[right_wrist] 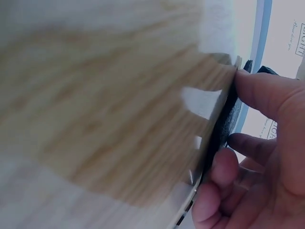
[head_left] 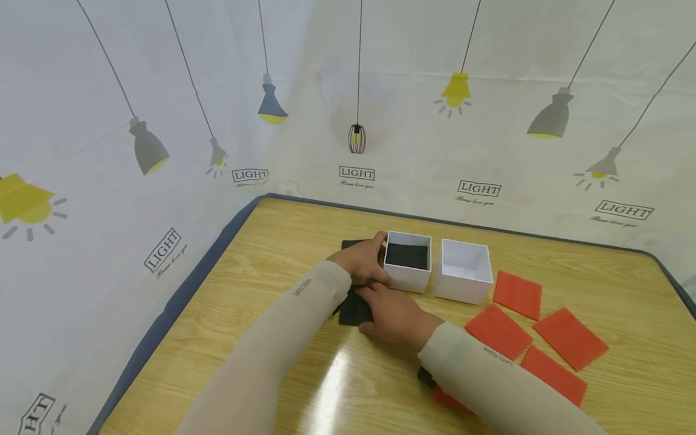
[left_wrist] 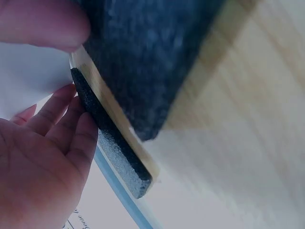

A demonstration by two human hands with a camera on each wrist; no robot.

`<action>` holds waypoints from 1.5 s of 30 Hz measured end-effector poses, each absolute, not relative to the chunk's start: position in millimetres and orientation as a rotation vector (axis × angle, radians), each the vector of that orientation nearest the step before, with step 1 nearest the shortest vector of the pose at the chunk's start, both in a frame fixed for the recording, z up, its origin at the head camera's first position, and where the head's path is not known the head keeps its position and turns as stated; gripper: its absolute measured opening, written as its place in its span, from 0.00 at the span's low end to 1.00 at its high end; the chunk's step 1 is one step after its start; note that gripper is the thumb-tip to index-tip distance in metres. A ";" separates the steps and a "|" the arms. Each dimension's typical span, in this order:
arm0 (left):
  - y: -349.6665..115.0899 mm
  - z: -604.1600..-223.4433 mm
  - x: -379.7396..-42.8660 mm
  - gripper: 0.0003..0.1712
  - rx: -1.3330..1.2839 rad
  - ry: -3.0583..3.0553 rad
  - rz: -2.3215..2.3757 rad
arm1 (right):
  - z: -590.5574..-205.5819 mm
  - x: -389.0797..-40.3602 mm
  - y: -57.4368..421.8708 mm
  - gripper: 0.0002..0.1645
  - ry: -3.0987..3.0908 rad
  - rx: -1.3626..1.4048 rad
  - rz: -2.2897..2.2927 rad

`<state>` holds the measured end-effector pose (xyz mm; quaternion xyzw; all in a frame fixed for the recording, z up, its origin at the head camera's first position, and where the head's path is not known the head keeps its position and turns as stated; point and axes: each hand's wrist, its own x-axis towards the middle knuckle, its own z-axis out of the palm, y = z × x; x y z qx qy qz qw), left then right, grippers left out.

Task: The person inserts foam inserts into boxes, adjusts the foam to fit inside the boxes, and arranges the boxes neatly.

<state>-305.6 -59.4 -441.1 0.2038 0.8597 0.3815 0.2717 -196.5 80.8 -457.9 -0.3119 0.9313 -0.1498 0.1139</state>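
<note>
My left hand (head_left: pixel 361 260) is at the left side of a white open box (head_left: pixel 408 279), fingers toward its back corner and thumb near its front. Inside that box lies a black square (head_left: pixel 406 256). Another black square (head_left: pixel 353 244) shows partly behind the left hand; the left wrist view has a dark, soft-looking piece (left_wrist: pixel 124 152) beside the loosely extended fingers (left_wrist: pixel 57 107). In front of the box, my right hand (head_left: pixel 399 317) grips a black square (head_left: pixel 356 309) on the table by its right side, thumb and fingers at its edges. The left forearm partly hides it.
A second white box (head_left: pixel 463 281) stands just right of the first, nothing visible inside. Several red squares (head_left: pixel 571 338) lie spread on the wooden table (head_left: pixel 261 254) at the right. Under my right forearm a small black thing (head_left: pixel 426 378) pokes out. A printed curtain (head_left: pixel 408 151) borders the table.
</note>
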 end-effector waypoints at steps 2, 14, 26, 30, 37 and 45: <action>-59.2 -441.0 -305.2 0.59 0.531 2.295 1.055 | -458.5 -195.8 82.1 0.42 2.729 -0.926 -0.441; -57.9 -443.2 -306.9 0.62 0.572 2.362 0.972 | -450.0 -186.6 90.9 0.47 2.650 -0.875 -0.442; -57.4 -448.5 -311.0 0.61 0.576 2.387 0.950 | -450.3 -186.4 94.0 0.48 2.655 -0.815 -0.387; -57.0 -448.0 -311.2 0.61 0.579 2.391 0.946 | -449.6 -186.0 94.4 0.47 2.674 -0.821 -0.372; -57.7 -451.1 -313.2 0.58 0.583 2.386 0.953 | -449.3 -184.5 98.1 0.51 2.782 -0.881 -0.295; -58.4 -450.5 -311.1 0.59 0.598 2.378 0.971 | -449.3 -184.4 103.8 0.52 2.774 -0.886 -0.367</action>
